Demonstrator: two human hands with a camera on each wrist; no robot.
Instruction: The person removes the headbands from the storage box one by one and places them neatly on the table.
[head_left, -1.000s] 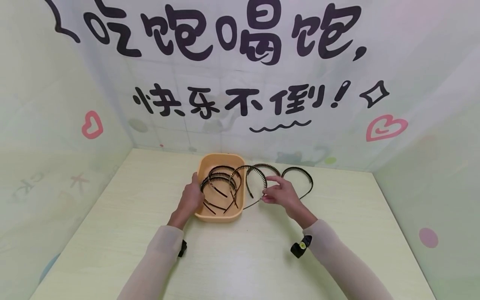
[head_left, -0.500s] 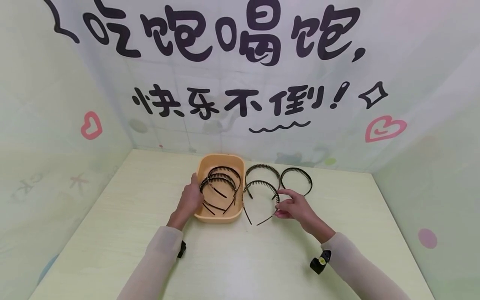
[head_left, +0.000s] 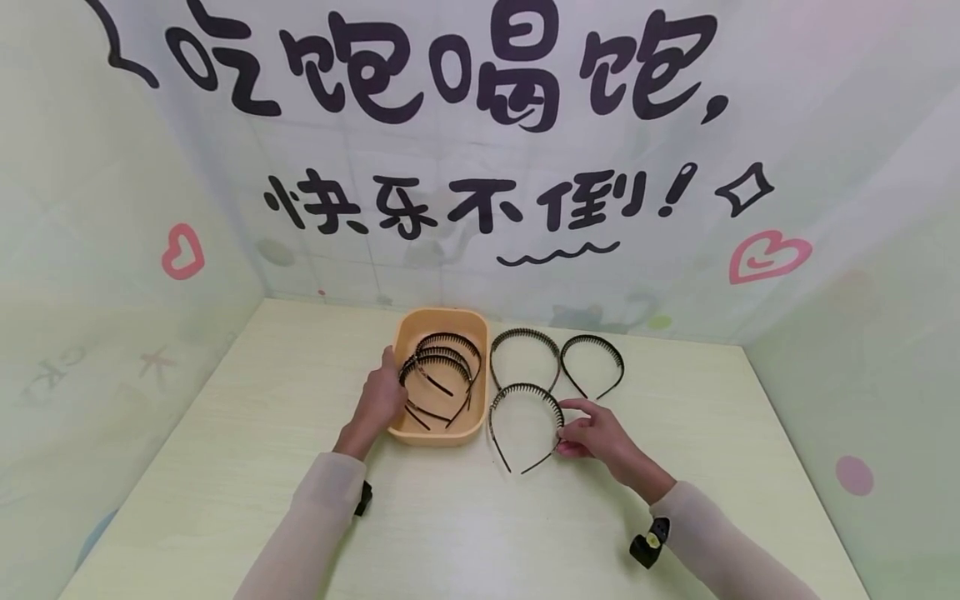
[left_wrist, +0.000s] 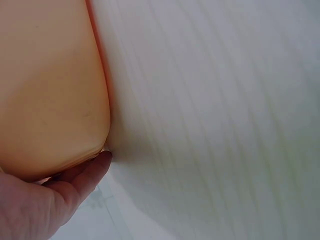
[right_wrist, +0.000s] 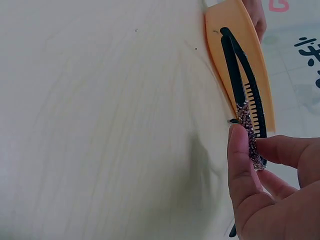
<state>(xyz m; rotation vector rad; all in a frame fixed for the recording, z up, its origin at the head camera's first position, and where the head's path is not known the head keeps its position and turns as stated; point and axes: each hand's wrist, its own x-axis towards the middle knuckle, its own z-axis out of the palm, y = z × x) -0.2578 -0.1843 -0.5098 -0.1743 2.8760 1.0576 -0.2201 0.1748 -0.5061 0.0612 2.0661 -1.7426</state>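
My right hand [head_left: 598,433] pinches the right side of a dark toothed headband [head_left: 527,387]. In the right wrist view, thumb and fingers meet on a glittery stretch of the headband [right_wrist: 244,115]. My left hand [head_left: 382,396] holds the left side of an orange plastic box [head_left: 438,438]; in the left wrist view, its fingers lie against the outside of the box [left_wrist: 55,90]. Several similar headbands [head_left: 442,360] overlap inside the box. Behind the held one, a headband [head_left: 525,332] lies on the table, with another headband [head_left: 594,338] to its right.
A pale wooden table [head_left: 450,533] carries everything. A printed backdrop [head_left: 480,275] with lettering stands right behind the box, and side panels [head_left: 862,400] flank the table left and right.
My right hand has drawn the headband from over the box's right edge to the right and toward me, in front of the other two. My left hand has stayed on the box.
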